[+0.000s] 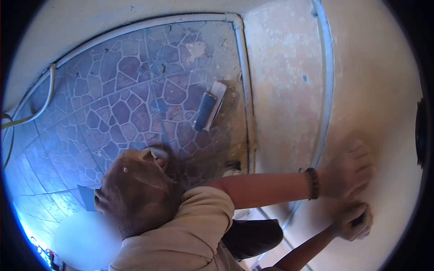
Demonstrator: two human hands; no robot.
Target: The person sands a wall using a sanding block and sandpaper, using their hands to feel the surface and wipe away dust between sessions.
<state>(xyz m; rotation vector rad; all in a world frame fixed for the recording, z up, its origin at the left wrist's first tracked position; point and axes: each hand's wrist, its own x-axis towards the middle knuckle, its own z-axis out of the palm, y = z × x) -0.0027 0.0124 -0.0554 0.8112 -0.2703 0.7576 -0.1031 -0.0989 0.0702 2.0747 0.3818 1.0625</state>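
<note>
My left hand, with a dark beaded bracelet at its wrist, lies against the pale wall. Its fingers are side by side over the surface and slightly blurred. Just below it in the view is my right hand, close to the same wall. Its fingers curl inward around a dark gap, and whatever they hold is hidden. A cream sleeve covers my left upper arm.
On the stone-patterned floor lies a flat white and dark blue-grey object. My brown ribbed trouser knee and a sandalled foot are at lower left. A pipe follows the wall's base; a hose hangs left.
</note>
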